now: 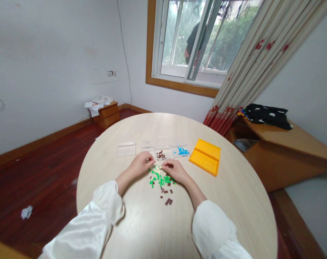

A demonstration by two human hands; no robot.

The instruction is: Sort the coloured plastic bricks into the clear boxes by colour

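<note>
Small green building-block pieces (155, 177) lie in a loose pile on the round table (152, 223), mixed with brown pieces (169, 201) and a few pale ones. At the pile's far left edge is my left hand (142, 162), thumb and fingertips pinched together. My right hand (175, 170) curls over the far right side, its fingers closed in a pinch. Whatever either pinch holds is too small to make out. Just beyond my hands, a clear box (165, 158) contains brown pieces, and a clear box beside it holds blue pieces (183, 151).
An open yellow case (217, 158) lies to the right with a few small yellow pieces inside. Another clear box (126, 150) stands at the left, with transparent lids behind the row. A wooden cabinet (276, 144) with dark cloth stands beyond the table's right edge.
</note>
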